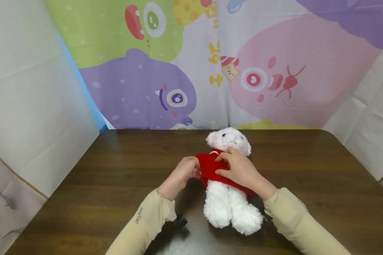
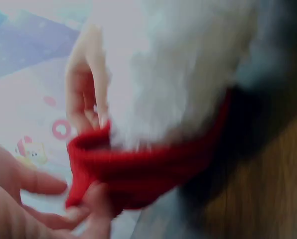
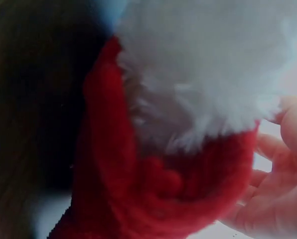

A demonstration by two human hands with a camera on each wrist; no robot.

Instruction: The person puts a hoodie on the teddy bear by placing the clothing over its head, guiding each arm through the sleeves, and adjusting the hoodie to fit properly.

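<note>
A white plush toy (image 1: pixel 217 205) lies on its back, its head away from me and its legs toward me. Around its body is a red garment (image 1: pixel 210 166) with a small pale ring-shaped detail near the neck. At the garment's left edge, my left hand (image 1: pixel 187 169) pinches the cloth; the left wrist view shows fingers on the red hem (image 2: pixel 143 155), partly blurred. My right hand (image 1: pixel 240 168) rests over the front, thumb and fingers apart and touching the cloth. In the right wrist view, its fingers (image 3: pixel 268 147) lie beside the garment's loose opening. The toy's arms are hidden.
The toy lies on a dark brown wooden table (image 1: pixel 115 170). A cartoon-printed curtain (image 1: pixel 140 92) hangs behind the far edge, with pale cloth walls at both sides. A small black object (image 1: pixel 180 220) shows beside my left sleeve.
</note>
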